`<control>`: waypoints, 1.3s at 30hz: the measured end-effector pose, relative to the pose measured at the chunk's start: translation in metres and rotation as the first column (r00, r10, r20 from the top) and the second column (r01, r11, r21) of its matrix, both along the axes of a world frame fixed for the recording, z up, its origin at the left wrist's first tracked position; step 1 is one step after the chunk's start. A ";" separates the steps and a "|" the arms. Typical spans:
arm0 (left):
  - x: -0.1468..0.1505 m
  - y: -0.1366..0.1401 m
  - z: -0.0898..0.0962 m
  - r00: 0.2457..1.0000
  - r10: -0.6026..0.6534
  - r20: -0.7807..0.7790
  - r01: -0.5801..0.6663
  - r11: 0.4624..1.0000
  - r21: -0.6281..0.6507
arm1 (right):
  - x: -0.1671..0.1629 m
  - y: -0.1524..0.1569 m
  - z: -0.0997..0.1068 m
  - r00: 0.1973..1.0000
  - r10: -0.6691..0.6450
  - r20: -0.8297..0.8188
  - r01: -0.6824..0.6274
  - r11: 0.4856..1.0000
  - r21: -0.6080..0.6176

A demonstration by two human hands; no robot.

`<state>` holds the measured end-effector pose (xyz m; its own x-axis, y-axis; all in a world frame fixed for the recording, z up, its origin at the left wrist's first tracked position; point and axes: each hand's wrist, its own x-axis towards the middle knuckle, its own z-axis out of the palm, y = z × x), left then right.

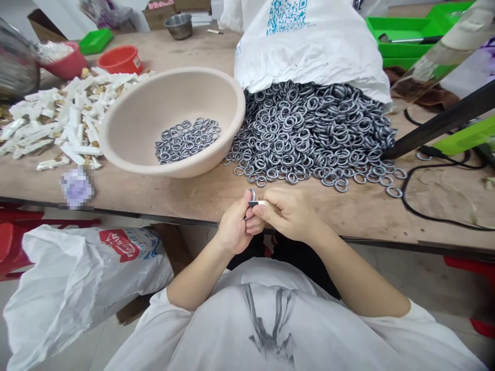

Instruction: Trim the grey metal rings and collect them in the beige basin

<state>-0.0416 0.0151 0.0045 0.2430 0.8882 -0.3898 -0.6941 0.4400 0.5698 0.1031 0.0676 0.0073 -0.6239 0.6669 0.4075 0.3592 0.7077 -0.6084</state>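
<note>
Near the table's front edge my left hand (pixel 240 221) is closed on a grey ring (pixel 252 195), which stands up between thumb and fingers. My right hand (pixel 290 212) pinches a small white-handled cutter knife (pixel 263 203). Its dark, slanted blade points left and meets the ring or lies right beside it; I cannot tell which. Behind my hands spreads a large heap of grey rings (pixel 305 134), spilling from a white sack (pixel 309 56). To the left of the heap stands a beige basin (pixel 131 113) with a layer of the same rings in its bottom.
White plastic-looking pieces (pixel 73 121) lie piled at the left, near a red bowl (pixel 120 59). A metal bowl (pixel 180 26) stands at the back. On the right are a dark bar (pixel 441 121), a black cable (pixel 406 206) and green trays (pixel 402 31). Another white sack (pixel 96 273) stands below the table's edge.
</note>
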 end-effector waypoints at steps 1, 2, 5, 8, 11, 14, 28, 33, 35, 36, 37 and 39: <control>-0.002 0.000 -0.001 1.000 -0.015 0.015 0.015 1.000 0.014 | -0.001 0.000 0.001 1.000 0.012 0.005 -0.012 1.000 -0.008; -0.003 0.000 -0.002 0.999 -0.033 0.029 0.032 0.999 0.029 | -0.001 0.000 0.002 1.000 0.024 0.009 -0.024 1.000 -0.019; -0.007 -0.001 -0.005 0.995 -0.076 0.064 0.070 0.994 0.086 | -0.004 0.003 -0.001 0.998 0.059 0.006 -0.058 0.995 -0.076; -0.009 -0.007 -0.007 0.986 -0.144 0.079 0.126 0.971 0.201 | -0.008 0.015 -0.008 0.993 -0.100 -0.058 0.086 0.975 -0.206; -0.014 -0.014 -0.008 0.978 -0.184 0.100 0.153 0.954 0.256 | -0.017 0.034 -0.011 0.947 -0.320 -0.008 0.305 0.910 -0.281; -0.025 -0.017 -0.008 0.998 -0.025 0.062 0.015 0.987 0.160 | -0.038 0.050 -0.005 0.916 -0.287 0.280 0.329 0.937 -0.115; -0.068 0.007 -0.020 0.537 0.498 -0.681 -0.216 0.861 0.460 | -0.049 0.059 0.015 0.870 0.065 0.488 0.073 0.963 -0.259; -0.052 0.018 -0.012 0.383 0.460 -0.801 0.274 0.771 0.574 | -0.009 0.042 0.021 0.965 0.258 0.039 -0.169 0.734 -0.658; -0.039 0.019 -0.010 0.413 0.472 -0.779 0.205 0.786 0.584 | -0.004 0.030 0.016 0.993 0.093 -0.070 -0.116 0.758 -0.642; -0.033 0.018 -0.009 0.435 0.480 -0.762 0.136 0.802 0.582 | -0.004 0.024 0.012 0.992 -0.003 -0.123 -0.074 0.788 -0.612; -0.027 0.018 -0.010 0.470 0.473 -0.746 0.074 0.821 0.567 | -0.004 0.019 0.008 0.980 -0.090 -0.177 -0.030 0.815 -0.578; -0.017 0.017 -0.011 0.577 0.404 -0.710 0.009 0.866 0.500 | -0.004 0.012 0.001 0.940 -0.198 -0.280 0.011 0.833 -0.553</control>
<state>-0.0581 0.0318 -0.0066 -0.1702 0.9823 0.0786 0.0686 -0.0678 0.9953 0.0989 0.0798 0.0079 -0.4394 0.8895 0.1255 0.1369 0.2043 -0.9693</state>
